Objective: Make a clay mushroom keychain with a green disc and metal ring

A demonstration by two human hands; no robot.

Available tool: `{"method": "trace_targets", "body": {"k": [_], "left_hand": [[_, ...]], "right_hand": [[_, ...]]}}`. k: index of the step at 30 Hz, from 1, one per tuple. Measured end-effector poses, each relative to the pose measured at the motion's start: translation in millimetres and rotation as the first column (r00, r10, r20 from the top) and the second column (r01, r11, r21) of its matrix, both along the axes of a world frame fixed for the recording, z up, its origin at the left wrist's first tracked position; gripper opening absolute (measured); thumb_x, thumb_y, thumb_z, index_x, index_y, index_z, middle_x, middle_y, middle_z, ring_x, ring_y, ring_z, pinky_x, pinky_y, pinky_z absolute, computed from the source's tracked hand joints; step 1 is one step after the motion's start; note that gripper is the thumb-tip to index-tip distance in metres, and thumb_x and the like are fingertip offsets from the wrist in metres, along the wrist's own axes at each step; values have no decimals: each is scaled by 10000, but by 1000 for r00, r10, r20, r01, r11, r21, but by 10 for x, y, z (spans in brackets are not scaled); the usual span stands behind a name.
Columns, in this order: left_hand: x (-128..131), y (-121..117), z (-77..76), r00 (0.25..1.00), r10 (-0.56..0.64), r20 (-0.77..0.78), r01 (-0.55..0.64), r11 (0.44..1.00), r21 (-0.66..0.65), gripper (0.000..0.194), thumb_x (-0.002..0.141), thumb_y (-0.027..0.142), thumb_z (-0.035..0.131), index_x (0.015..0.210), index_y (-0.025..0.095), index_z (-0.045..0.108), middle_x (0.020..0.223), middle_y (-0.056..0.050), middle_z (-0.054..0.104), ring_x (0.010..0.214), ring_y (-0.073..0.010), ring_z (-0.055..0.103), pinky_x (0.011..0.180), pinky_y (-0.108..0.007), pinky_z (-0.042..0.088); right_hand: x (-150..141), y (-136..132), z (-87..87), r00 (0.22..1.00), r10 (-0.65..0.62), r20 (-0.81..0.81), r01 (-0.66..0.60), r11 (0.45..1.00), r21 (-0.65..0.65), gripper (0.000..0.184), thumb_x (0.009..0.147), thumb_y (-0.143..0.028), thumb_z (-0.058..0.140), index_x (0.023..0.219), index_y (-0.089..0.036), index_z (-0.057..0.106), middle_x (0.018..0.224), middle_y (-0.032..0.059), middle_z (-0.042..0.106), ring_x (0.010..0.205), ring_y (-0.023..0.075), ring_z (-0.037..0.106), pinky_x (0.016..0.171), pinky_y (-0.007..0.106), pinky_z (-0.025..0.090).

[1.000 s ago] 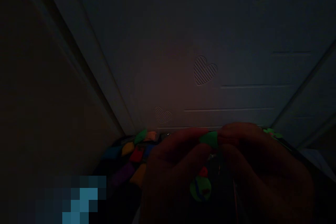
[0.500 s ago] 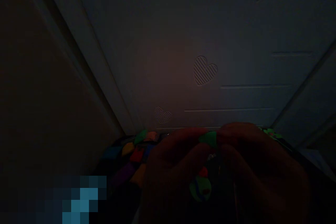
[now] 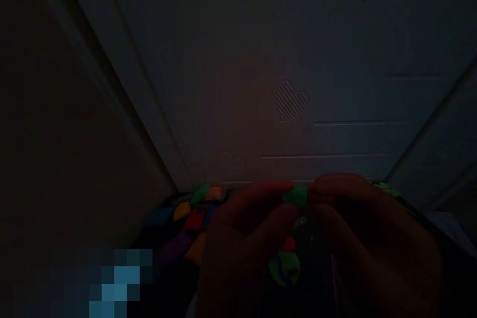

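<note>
In very dim light, my left hand (image 3: 246, 238) pinches a small green piece of what looks like modelling clay (image 3: 297, 197) between thumb and forefinger. My right hand (image 3: 372, 238) is closed too, its fingertips meeting the right edge of that piece. Below and between the hands lies a round green clay shape (image 3: 284, 268) with a blue curved strip and a dark red spot on it. A small red lump (image 3: 288, 244) touches its top edge. My palms and the other fingers are lost in shadow.
Several coloured clay pieces lie left of my hands, among them a purple one (image 3: 175, 247), a red one (image 3: 194, 219) and a blue one (image 3: 160, 217). Behind stands a pale panel (image 3: 238, 84) with embossed hearts. Small green bits (image 3: 387, 189) lie at the back right.
The view has become slightly darker on the panel. Both hands and the green piece stay almost in the same place.
</note>
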State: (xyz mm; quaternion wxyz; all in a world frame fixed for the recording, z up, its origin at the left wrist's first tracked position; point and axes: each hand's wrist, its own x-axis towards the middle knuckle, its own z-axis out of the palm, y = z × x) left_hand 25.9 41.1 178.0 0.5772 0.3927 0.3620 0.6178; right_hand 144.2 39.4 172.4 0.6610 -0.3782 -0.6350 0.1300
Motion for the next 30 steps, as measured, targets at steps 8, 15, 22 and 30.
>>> {"method": "trace_targets", "body": {"k": [8, 15, 22, 30], "left_hand": [[-31, 17, -35, 1000, -19, -19, 20, 999, 35, 100, 703, 214, 688, 791, 261, 674, 773, 43, 702, 727, -99, 649, 631, -122, 503], [-40, 24, -52, 1000, 22, 17, -23, 999, 48, 150, 677, 209, 711, 797, 294, 683, 773, 58, 694, 714, -89, 645, 622, -117, 503], [-19, 26, -22, 999, 28, -41, -26, 999, 44, 106, 674, 222, 706, 768, 271, 694, 764, 37, 695, 734, -132, 649, 612, -148, 503], [-8, 16, 14, 996, 58, -66, -53, 995, 84, 96, 681, 178, 685, 720, 264, 700, 723, 44, 687, 674, -95, 618, 587, -119, 484]], "right_hand": [[37, 1, -9, 996, 85, -40, -86, 996, -37, 253, 772, -141, 578, 967, -301, 603, 848, -35, 646, 728, 91, 619, 638, 175, 526], [50, 2, -21, 1000, 9, 26, -9, 1000, -9, 170, 772, -148, 579, 877, -271, 632, 848, -30, 635, 756, 100, 600, 653, 190, 504], [50, 21, -2, 997, 30, 69, -29, 999, -21, 230, 745, -137, 613, 921, -284, 607, 853, -49, 632, 756, 85, 600, 672, 176, 498], [51, 36, 27, 990, 20, 139, -15, 999, -35, 181, 743, -147, 621, 877, -269, 611, 836, -53, 633, 745, 73, 595, 671, 162, 488]]}}
